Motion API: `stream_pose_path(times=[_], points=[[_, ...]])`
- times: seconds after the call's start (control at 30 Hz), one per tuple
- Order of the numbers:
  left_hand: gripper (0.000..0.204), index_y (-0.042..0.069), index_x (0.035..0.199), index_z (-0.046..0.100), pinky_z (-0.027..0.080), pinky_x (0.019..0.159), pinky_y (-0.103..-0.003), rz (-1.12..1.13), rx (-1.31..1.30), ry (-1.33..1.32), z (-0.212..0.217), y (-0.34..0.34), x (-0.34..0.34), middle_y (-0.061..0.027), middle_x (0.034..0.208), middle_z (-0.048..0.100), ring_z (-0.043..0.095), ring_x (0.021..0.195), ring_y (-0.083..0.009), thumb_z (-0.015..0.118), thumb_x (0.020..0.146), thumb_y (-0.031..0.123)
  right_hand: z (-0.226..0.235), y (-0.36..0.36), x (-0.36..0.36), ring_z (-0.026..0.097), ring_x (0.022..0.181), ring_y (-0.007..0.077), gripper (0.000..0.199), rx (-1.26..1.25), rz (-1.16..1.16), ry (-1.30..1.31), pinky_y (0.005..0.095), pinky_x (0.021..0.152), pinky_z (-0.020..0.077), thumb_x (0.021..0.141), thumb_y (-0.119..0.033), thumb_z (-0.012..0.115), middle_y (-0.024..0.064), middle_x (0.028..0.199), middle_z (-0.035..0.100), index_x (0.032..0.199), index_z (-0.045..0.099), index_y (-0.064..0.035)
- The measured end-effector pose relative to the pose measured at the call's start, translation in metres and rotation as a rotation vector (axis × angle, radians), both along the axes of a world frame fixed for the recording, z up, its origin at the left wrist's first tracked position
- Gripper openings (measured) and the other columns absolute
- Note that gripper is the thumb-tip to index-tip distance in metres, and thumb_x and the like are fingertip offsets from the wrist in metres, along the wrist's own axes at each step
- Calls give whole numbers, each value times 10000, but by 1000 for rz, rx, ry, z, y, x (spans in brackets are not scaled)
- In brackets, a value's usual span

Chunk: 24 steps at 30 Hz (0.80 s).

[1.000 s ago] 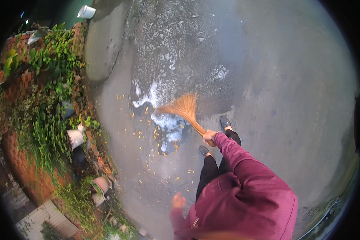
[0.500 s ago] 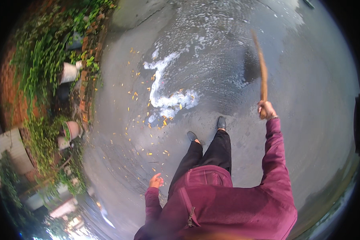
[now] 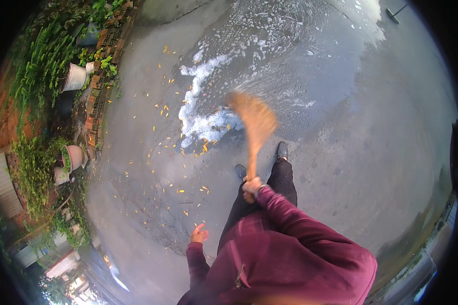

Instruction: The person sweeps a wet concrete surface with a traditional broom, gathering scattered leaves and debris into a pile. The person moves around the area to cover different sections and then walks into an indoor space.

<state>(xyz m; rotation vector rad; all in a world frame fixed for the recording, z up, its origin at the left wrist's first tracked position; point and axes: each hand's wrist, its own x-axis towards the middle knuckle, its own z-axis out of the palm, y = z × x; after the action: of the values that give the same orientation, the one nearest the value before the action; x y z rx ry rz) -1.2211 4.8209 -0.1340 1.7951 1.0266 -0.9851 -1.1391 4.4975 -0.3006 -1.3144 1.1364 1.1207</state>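
My right hand [image 3: 251,186] grips the handle of an orange straw broom [image 3: 253,122], whose blurred bristles point forward over the wet concrete ground [image 3: 351,132]. The bristles sit just right of a streak of white foam [image 3: 201,119]. My left hand [image 3: 199,234] hangs at my side, fingers apart and holding nothing. Both arms are in maroon sleeves. My black shoes [image 3: 282,150] stand behind the broom head.
Small yellow leaves [image 3: 178,168] are scattered on the ground to the left. A low brick border [image 3: 97,76] with green plants and pale pots [image 3: 75,77] runs along the left. A dark long-handled tool [image 3: 393,13] lies far at the upper right.
The broom, raised upright at my right side half a second ago, has swung down and left in front of me. My right hand has moved in toward my body.
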Motion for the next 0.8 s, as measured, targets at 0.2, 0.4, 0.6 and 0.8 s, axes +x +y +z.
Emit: stream_pose_path(times=[0.2, 0.4, 0.6, 0.8], points=[[437, 136, 1188, 471, 502, 588, -307, 91, 1, -165, 14, 92, -8, -98, 838, 593, 597, 716, -169, 432, 771, 13, 41, 32, 45, 487, 484, 147, 112, 802, -192, -145, 256, 479, 405, 713, -135, 537, 54, 577, 502, 706, 477, -42], [470, 144, 1220, 402, 495, 611, -389, 325, -25, 155, -18, 174, -70, -138, 892, 576, 580, 697, -237, 478, 769, 38, 137, 1, 39, 398, 412, 93, 130, 898, -344, -234, 229, 389, 342, 733, -95, 532, 5, 529, 417, 642, 448, -57], [464, 165, 1220, 393, 497, 640, -405, 260, -187, 225, -69, 181, -85, -165, 918, 571, 584, 729, -266, 472, 781, 34, 198, -77, 17, 486, 442, 164, 81, 435, -588, -569, 286, 412, 414, 713, -67, 538, 72, 540, 479, 694, 501, 3], [447, 157, 1214, 409, 506, 638, -377, 187, -204, 96, -74, 140, -1, -156, 904, 576, 590, 721, -244, 457, 788, 32, 167, -207, 101, 474, 409, 167, 62, 68, -811, -650, 287, 381, 402, 721, -90, 519, 40, 508, 479, 744, 469, -60]])
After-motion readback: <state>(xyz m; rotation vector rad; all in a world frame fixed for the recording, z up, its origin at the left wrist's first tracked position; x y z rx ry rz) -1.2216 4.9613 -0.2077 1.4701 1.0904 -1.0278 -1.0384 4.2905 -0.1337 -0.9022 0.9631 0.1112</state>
